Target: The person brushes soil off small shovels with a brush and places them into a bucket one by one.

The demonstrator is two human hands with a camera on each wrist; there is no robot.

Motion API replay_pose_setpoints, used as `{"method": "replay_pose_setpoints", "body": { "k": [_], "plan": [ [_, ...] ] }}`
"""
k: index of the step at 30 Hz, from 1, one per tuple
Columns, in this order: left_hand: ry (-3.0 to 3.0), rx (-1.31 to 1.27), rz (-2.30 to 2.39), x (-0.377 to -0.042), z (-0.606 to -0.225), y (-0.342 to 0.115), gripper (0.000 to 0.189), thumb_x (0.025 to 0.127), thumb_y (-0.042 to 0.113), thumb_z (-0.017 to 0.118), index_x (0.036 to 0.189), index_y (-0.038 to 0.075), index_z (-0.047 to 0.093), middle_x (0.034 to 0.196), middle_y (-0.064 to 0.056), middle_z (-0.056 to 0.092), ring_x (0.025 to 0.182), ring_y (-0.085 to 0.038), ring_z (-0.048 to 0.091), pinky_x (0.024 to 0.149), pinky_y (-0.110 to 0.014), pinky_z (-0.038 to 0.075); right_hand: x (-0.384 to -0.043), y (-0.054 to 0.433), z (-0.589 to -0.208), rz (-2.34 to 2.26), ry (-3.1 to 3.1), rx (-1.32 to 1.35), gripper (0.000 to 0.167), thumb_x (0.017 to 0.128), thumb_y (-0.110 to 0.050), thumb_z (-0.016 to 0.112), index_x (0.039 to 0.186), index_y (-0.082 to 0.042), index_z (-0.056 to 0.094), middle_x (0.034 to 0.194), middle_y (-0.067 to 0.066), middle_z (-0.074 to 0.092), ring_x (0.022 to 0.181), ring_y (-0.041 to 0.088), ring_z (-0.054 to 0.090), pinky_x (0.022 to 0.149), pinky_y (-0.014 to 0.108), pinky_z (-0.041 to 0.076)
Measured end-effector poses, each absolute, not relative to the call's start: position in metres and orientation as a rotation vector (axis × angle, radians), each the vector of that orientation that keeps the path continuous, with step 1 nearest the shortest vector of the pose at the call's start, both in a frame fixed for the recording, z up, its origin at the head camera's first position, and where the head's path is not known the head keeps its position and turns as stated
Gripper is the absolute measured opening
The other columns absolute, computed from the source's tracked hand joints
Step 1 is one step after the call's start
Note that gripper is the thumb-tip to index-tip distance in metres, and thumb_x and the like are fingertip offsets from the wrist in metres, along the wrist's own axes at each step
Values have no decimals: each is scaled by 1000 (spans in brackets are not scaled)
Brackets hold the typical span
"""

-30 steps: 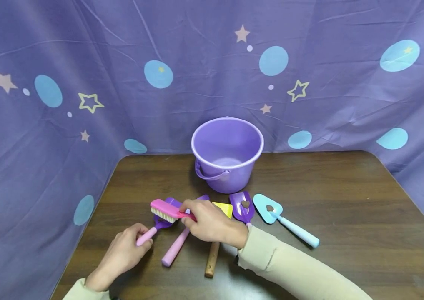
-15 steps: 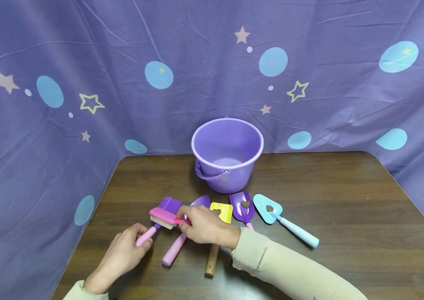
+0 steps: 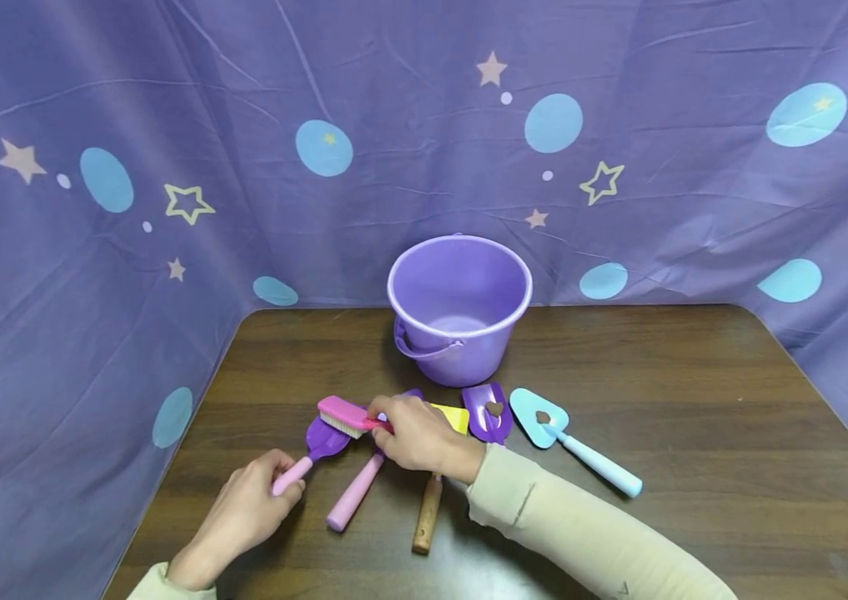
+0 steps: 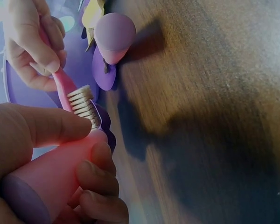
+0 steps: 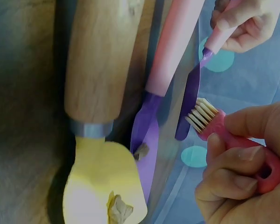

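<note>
My left hand [image 3: 243, 504] grips the pink handle [image 4: 56, 172] of a small purple shovel [image 3: 323, 440], its blade pointing away from me. With my right hand [image 3: 419, 435] I hold a pink brush [image 3: 341, 410] by its handle. In the right wrist view, the pale bristles [image 5: 203, 115] touch the shovel's purple blade [image 5: 190, 102]. The brush head covers the far part of that blade in the head view. Under and beside my right hand lie another purple shovel with a pink handle [image 3: 354, 493] and a yellow shovel [image 3: 455, 418] with a wooden handle [image 3: 427, 517].
A purple bucket [image 3: 461, 354] stands upright behind the tools on the wooden table [image 3: 694, 400]. Right of my right hand lie a third purple shovel [image 3: 478, 404] and a light blue trowel [image 3: 532, 404], each with a brown lump on its blade. A purple curtain [image 3: 408, 100] hangs behind.
The brush first moves down over the shovel's blade, then back up and right, toward its far end. My left hand stays nearly in place.
</note>
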State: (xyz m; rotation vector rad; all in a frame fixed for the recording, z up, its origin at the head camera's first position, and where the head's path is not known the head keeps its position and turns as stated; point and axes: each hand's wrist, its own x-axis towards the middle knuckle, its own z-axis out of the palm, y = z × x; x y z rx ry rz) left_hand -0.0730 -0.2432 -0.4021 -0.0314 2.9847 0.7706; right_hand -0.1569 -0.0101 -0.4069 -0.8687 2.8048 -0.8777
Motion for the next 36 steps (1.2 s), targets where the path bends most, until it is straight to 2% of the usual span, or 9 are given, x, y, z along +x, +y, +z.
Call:
{"method": "replay_pose_setpoints", "body": {
  "k": [5, 9, 18, 24, 27, 31, 36],
  "plan": [
    [2978, -38, 775, -72, -403, -244, 14, 79, 16, 70, 91, 12, 63, 68, 2, 53, 60, -14, 48, 55, -32, 39, -164, -7, -407, -881, 2829, -848, 20, 88, -22, 65, 107, -20, 66, 82, -6, 58, 72, 10, 54, 60, 29, 45],
    [2983, -33, 768, -70, -404, -245, 15, 79, 16, 71, 92, 13, 63, 69, 3, 54, 62, -14, 49, 56, -33, 40, -172, -4, -409, -877, 2854, -826, 20, 87, -23, 65, 107, -20, 67, 87, -3, 62, 73, 11, 55, 60, 30, 45],
    [2973, -29, 777, -70, -403, -245, 15, 80, 15, 71, 92, 12, 64, 69, 2, 54, 62, -14, 48, 55, -33, 39, -178, 4, -401, -1153, 2808, -805, 17, 90, -20, 61, 107, -19, 66, 73, -9, 57, 62, 8, 53, 54, 26, 42],
    [2970, -19, 782, -70, -404, -244, 15, 80, 15, 72, 92, 12, 63, 69, 3, 53, 61, -14, 48, 54, -32, 38, -157, -1, -391, -1117, 2755, -938, 14, 89, -19, 62, 103, -19, 66, 68, -10, 53, 59, 6, 48, 51, 23, 39],
    [2979, -24, 793, -70, -404, -242, 15, 79, 13, 72, 92, 13, 63, 69, 2, 54, 61, -14, 48, 55, -32, 38, -145, -5, -393, -1004, 2723, -999, 17, 89, -21, 63, 106, -20, 66, 66, -10, 51, 59, 4, 48, 48, 23, 38],
    [3023, -6, 812, -70, -404, -239, 15, 79, 11, 71, 92, 13, 63, 69, 2, 55, 61, -14, 49, 56, -33, 40, -136, -9, -398, -889, 2723, -1050, 23, 89, -21, 63, 112, -20, 66, 77, -9, 59, 66, 4, 51, 51, 22, 40],
    [3079, -12, 829, -70, -405, -238, 18, 78, 11, 71, 94, 11, 63, 70, 1, 57, 61, -14, 50, 55, -33, 40, -138, -6, -401, -849, 2779, -1083, 23, 90, -21, 64, 113, -22, 66, 90, -8, 64, 74, 5, 55, 54, 22, 43]
  ]
}}
